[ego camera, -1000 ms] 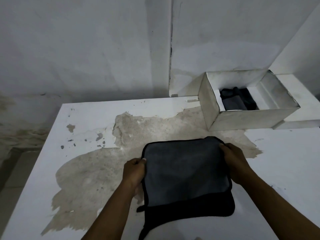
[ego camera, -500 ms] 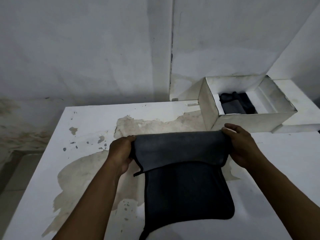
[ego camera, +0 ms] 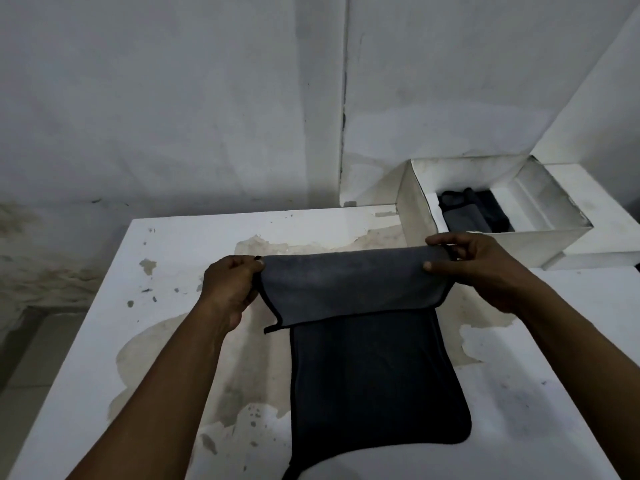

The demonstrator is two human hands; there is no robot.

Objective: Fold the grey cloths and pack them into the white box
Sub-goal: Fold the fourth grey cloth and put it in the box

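Grey cloth (ego camera: pixel 349 285), soft, black-edged, folded over

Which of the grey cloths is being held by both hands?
The cloth over the table, its top edge pinched by left hand and right hand; the other cloths lie inside the white box.

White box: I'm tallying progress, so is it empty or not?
Not empty: grey cloths lie inside the white box.

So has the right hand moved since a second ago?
Yes. The right hand, pinching the grey cloth, went up toward the white box: it now overlaps the box's front wall, earlier it was well short of it.
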